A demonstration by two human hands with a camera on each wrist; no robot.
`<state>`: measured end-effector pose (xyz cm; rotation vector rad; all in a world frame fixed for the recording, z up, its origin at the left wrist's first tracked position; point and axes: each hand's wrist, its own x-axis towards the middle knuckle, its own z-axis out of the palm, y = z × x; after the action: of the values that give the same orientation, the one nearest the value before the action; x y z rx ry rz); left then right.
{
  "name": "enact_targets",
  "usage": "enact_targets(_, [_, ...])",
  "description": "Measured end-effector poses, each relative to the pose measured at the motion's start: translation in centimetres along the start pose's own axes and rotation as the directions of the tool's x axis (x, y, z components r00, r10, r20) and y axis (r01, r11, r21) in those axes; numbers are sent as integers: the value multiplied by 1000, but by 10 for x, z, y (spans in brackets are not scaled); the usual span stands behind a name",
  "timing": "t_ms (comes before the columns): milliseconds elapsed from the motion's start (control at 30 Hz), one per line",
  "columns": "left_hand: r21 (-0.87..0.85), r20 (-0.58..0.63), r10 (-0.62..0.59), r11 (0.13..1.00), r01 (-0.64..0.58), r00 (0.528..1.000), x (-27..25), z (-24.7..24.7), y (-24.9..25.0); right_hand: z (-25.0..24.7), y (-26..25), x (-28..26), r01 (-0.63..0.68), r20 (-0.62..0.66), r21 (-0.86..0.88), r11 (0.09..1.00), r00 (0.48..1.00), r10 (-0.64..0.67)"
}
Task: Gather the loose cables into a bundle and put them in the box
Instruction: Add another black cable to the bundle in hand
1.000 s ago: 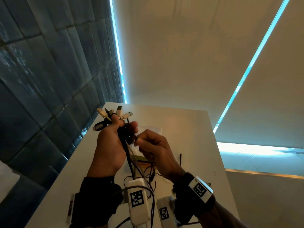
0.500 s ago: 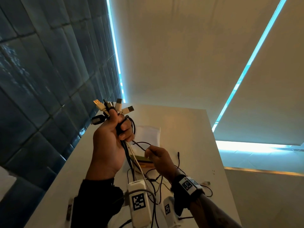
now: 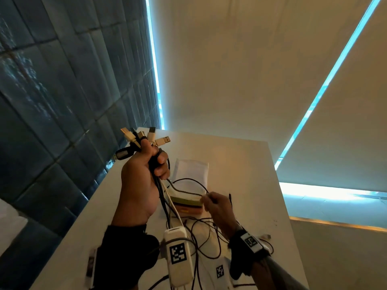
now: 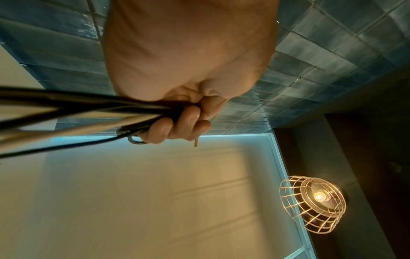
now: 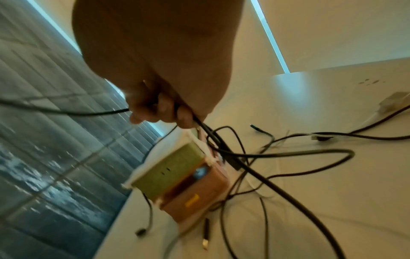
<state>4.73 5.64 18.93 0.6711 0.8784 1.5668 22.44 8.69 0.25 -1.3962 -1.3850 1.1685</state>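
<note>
My left hand is raised above the white table and grips a bundle of black and white cables. Their USB plugs fan out above the fist. My right hand, lower and to the right, pinches a thin black cable that arcs over from the left fist. Under the right hand stands the small box, green on top and orange below. More loose cables lie tangled on the table beside it.
A white padded pouch lies behind the box. A dark tiled wall runs along the table's left edge. White tagged devices and their leads hang at my wrists. A small white plug lies near the table's right side.
My left hand has risen with the bundle. My right hand has left the left fist and dropped down to the right, drawing out a thin black cable.
</note>
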Motion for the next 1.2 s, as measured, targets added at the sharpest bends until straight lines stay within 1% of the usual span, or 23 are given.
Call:
enact_targets(67, [46,-38,8,999,-6,999,0,2,-3,-4,-26,2,27,-60,113,993,998,-21])
enact_targets(133, [66,-72,-3,998,8,997,1,4,-6,-6,-57,2,107,-92,218,970,992,-89])
enact_targets(233, [115,-124,-19,993,33,992,3,7,-10,-5,-103,-3,219,-85,378,899,976,-202])
enact_targets(300, [173,-150,-27,983,53,988,2,9,-11,-2,-125,-8,302,-51,415,858,950,-309])
enact_targets(400, [267,-145,-17,962,56,989,0,9,-9,1,-141,-18,413,23,404,816,888,-460])
enact_targets(433, [268,-129,-21,962,55,991,-1,8,-9,2,-143,-21,438,51,400,805,867,-496])
enact_targets(500, [196,-72,-55,978,68,996,-2,7,-7,2,-141,-26,455,117,400,796,836,-537])
enact_targets(567, [75,-28,-85,993,86,996,-4,6,-4,2,-134,-29,412,199,403,818,832,-517])
enact_targets(633, [-51,16,-78,996,79,997,-5,8,-1,1,-122,-29,340,260,405,849,847,-464])
enact_targets(667, [-80,35,-62,995,64,997,-6,9,-1,0,-115,-29,305,275,407,861,858,-434])
enact_targets(767, [-69,58,-5,998,9,998,-7,11,-3,-2,-96,-24,154,315,432,889,897,-309])
enact_targets(833, [-66,62,13,998,-9,998,-7,10,-5,-1,-87,-20,96,341,414,905,906,-252])
enact_targets(900, [-54,67,19,998,-15,998,-8,9,-5,1,-80,-16,105,344,357,928,909,-235])
enact_targets(1033, [-9,74,30,1000,-30,997,-9,8,-3,6,-71,-6,145,311,280,949,922,-232])
enact_targets(1133, [-10,56,33,999,-33,998,-8,5,-2,10,-68,-1,160,307,241,957,923,-231])
enact_targets(1200, [-16,41,34,999,-33,999,-7,2,-1,14,-67,4,184,311,181,966,921,-234])
